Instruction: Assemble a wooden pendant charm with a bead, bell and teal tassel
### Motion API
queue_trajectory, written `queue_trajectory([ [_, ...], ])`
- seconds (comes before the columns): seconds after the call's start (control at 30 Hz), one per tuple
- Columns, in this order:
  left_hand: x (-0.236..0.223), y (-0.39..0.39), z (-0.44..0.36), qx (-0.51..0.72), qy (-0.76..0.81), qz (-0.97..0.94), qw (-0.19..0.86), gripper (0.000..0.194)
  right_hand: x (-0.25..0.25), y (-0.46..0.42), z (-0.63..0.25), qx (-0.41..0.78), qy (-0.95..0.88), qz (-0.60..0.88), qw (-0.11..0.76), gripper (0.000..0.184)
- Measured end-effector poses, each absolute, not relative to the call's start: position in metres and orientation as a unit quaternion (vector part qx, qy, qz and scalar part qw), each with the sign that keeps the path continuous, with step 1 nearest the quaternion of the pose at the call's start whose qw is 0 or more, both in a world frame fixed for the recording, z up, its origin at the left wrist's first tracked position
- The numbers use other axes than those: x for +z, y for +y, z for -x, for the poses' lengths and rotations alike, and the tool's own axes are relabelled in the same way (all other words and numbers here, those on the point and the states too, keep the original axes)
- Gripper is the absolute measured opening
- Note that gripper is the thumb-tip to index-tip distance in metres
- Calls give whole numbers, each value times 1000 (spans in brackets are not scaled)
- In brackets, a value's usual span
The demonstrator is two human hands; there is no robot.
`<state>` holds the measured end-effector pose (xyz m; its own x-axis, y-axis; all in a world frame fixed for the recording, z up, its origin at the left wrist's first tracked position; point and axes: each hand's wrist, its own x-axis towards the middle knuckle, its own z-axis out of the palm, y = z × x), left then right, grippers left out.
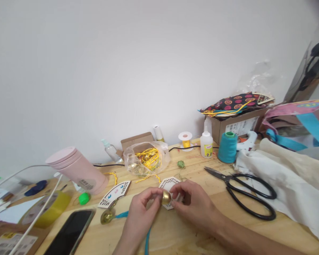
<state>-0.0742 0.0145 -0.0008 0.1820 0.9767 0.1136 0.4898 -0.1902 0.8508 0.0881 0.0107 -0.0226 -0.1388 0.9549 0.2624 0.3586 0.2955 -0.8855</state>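
Observation:
A round gold bell [166, 197] sits between my two hands above the wooden table. My left hand [142, 210] pinches its left side with thumb and index finger. At the bell's right edge, the fingers of my right hand [195, 203] are drawn together; what they grip is too small to make out. Behind the hands lies a white hexagonal openwork piece [168, 182], partly covered. Blue ribbon [147, 242] hangs below my left hand. Left of that hand, another gold bell [107, 216] with blue ribbon lies beside a white fan-shaped piece [115, 194].
Black-handled scissors [228, 179] lie to the right, near white cloth [281, 191]. Behind stand a plastic bag of bells and yellow cord [147, 159], a glue bottle [206, 143] and a teal thread cone [227, 148]. A pink tumbler [79, 170] and phone [70, 232] are left.

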Motion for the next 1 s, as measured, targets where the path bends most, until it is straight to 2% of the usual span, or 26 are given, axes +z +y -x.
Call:
queue_trajectory([
  [0.13,5,7,69,306,506,-770,241,14,-23,10,-90,306,-713,461,431,31],
  [0.23,9,2,67,286,473,-812,188,17,-21,12,-93,292,-736,454,408,31],
  [0.5,13,0,69,262,450,-844,131,19,-18,13,-95,270,-753,438,410,26],
  [0.67,22,-3,66,209,392,-894,55,30,-20,12,-93,254,-756,444,409,33],
  [0.8,28,-4,67,163,374,-912,31,37,-20,11,-93,258,-750,454,406,28],
  [1.0,22,0,69,153,359,-920,-35,29,-23,9,-93,255,-756,450,401,24],
])
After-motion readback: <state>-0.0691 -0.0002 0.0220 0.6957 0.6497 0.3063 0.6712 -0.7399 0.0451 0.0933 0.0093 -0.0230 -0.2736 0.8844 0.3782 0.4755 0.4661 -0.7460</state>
